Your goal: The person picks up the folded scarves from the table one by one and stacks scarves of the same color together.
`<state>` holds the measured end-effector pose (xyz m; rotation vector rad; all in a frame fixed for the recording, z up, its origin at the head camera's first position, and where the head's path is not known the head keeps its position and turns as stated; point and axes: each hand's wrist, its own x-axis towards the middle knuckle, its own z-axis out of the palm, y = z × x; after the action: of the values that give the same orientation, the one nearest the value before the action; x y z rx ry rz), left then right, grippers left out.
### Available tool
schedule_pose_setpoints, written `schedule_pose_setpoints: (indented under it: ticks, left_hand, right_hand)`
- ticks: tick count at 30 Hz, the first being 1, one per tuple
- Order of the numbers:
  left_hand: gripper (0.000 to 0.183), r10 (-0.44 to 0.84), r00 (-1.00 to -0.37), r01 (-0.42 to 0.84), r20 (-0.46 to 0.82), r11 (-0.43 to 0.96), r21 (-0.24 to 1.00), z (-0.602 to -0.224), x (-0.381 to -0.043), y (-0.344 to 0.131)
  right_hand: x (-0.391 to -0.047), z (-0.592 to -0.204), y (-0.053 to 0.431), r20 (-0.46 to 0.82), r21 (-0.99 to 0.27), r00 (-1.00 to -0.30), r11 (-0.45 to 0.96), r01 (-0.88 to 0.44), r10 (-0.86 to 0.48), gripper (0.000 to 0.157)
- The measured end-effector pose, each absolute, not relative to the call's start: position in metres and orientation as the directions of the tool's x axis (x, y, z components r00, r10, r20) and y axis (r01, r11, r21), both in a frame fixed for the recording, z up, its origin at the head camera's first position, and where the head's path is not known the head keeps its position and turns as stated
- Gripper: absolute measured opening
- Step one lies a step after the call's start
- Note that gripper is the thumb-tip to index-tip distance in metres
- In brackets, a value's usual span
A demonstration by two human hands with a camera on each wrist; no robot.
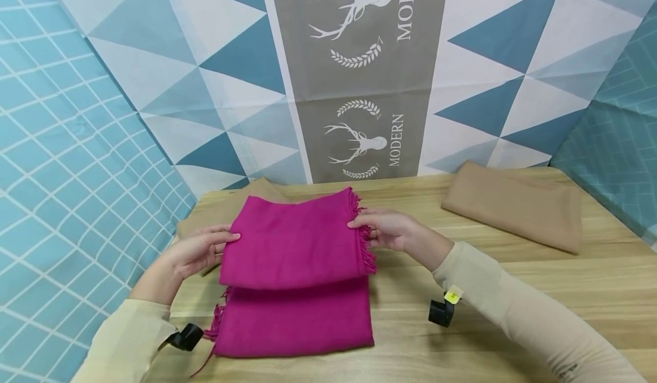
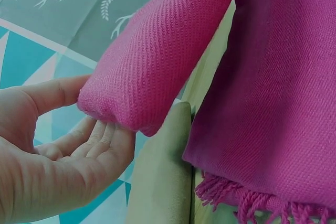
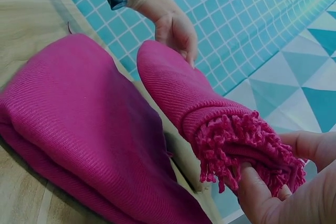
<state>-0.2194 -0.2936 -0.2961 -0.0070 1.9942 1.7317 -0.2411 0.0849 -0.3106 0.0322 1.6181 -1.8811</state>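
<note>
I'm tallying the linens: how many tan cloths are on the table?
2. One tan cloth lies at the back right; the other tan cloth lies at the left, partly behind the held magenta cloth, which may hide more.

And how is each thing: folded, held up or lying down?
Upper pink cloth: folded, held up by left hand and right hand
Lower pink cloth: folded, lying on table
Left brown cloth: lying on table, partly hidden
Right brown cloth: lying on table, looks folded

Cream sleeves (image 1: 528, 313) carry black cameras (image 1: 440, 313) and a yellow tag (image 1: 454, 294).
</note>
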Motion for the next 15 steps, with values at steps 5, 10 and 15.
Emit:
schedule_pose_setpoints:
  ticks: [5, 10, 15]
  left_hand:
    - [0.076, 0.324, -0.874, -0.316, -0.362, 0.187, 0.93, -0.2978, -0.2183, -0.2941]
    - [0.065, 0.312, -0.877, -0.323, -0.364, 0.176, 0.93, -0.2988, -0.2168, -0.2948]
    - [0.068, 0.315, -0.877, -0.326, -0.364, 0.167, 0.93, -0.2985, -0.216, -0.2946]
  right_hand:
    - [-0.239, -0.3114, 0.0847, -0.407, -0.883, -0.791, -0.026, 0.469, -0.457, 0.048]
    - [-0.2366, -0.3109, 0.0848, -0.4, -0.887, -0.794, -0.023, 0.46, -0.459, 0.048]
    - [-0.2369, -0.3108, 0.0846, -0.392, -0.892, -0.796, -0.02, 0.451, -0.461, 0.048]
